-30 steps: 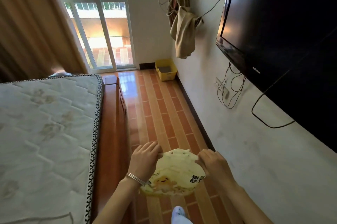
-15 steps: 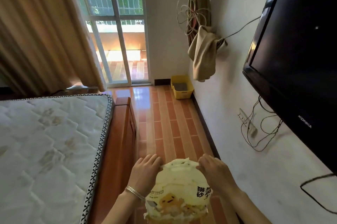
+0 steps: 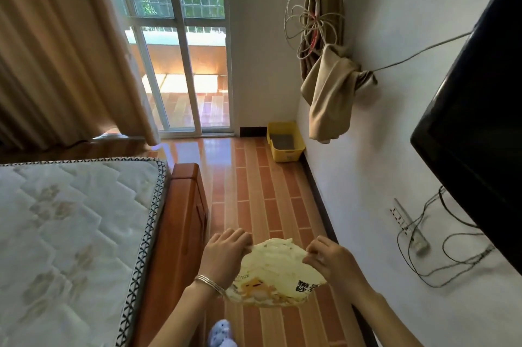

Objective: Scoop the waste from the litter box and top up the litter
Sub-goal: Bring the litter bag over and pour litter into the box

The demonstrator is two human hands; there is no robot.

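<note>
A pale yellow litter bag [image 3: 275, 274] with a cartoon print and dark lettering hangs in front of me, low in the head view. My left hand [image 3: 226, 255], with thin bangles on the wrist, pinches its top left edge. My right hand [image 3: 329, 260] pinches the top right edge. Far ahead, the yellow litter box [image 3: 285, 155] with grey litter inside sits on the floor in the corner against the right wall.
A bed with a bare quilted mattress [image 3: 70, 233] and a wooden frame [image 3: 180, 228] borders the left. The tiled aisle [image 3: 254, 191] runs to a glass door [image 3: 180, 64]. On the right wall hang a black TV [image 3: 480, 120], loose cables [image 3: 440, 256] and a knotted curtain [image 3: 330, 98]. My slipper [image 3: 221, 335] shows below.
The view has advanced down the aisle and tilted up, so the litter box looks nearer. Both hands keep hold of the bag's top edge, now spread slightly wider.
</note>
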